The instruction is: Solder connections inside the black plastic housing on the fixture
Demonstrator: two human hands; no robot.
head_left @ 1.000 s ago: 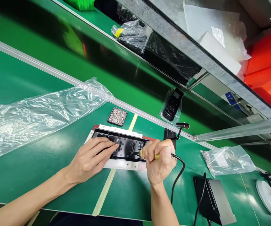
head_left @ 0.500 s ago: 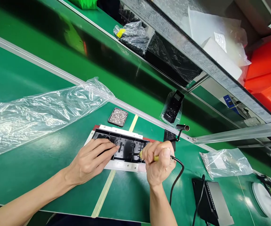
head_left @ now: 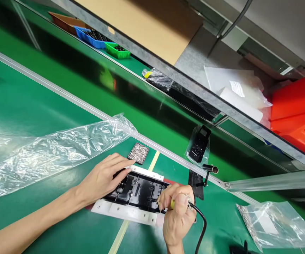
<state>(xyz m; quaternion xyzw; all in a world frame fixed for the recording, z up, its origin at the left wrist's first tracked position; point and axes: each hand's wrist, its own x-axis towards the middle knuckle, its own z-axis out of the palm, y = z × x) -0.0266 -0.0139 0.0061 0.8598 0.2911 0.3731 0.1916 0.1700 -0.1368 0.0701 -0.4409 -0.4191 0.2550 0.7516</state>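
My right hand (head_left: 177, 211) is closed around the yellow handle of a soldering iron (head_left: 172, 204), whose black cord trails from its back end. The iron's tip points left and down at the inside of a black plastic housing (head_left: 142, 192); whether it touches cannot be made out. That housing lies in a fixture with white side rails (head_left: 123, 211). My left hand (head_left: 103, 178) rests over the fixture's left end, fingers stretched out along the far rail, gripping nothing. Beyond the far rail sits a small black tray (head_left: 138, 153) filled with tiny metal pieces.
A long clear plastic bag (head_left: 62, 148) spreads over the left of the green bench. A tubular iron holder (head_left: 210, 169) stands behind my right hand. At right lies a bag of small metal parts (head_left: 274, 225). A metal shelf edge (head_left: 195, 79) crosses above.
My left hand has moved from inside the housing to the fixture's far left edge. My right hand keeps the soldering iron at the housing. The camera view has tilted upward.
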